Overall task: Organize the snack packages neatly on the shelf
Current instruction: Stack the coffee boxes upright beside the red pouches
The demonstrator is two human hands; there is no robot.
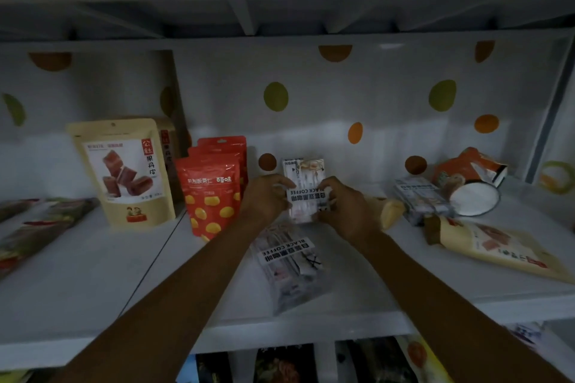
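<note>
At the far left, dark packets (37,227) lie flat and run off the frame edge, their print too dim to read, and a tan pouch (124,171) stands in front of a second one that it mostly hides. My left hand (264,196) and right hand (345,205) both pinch a coffee packet (306,190) upright beside the red pouches (211,193), its lower part covered by my fingers, with another coffee packet (289,261) flat just below. To the right, toppled packs (466,183) crowd the shelf (87,274), whose bare front strip runs along its edge.

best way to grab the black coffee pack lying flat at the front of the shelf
Take the flat black coffee pack by its long side edges, coming from the open front, thumb on one edge, fingers on the other. It lies flat with its length running front to back and its near end by the shelf lip, so both sides look reachable.
</note>
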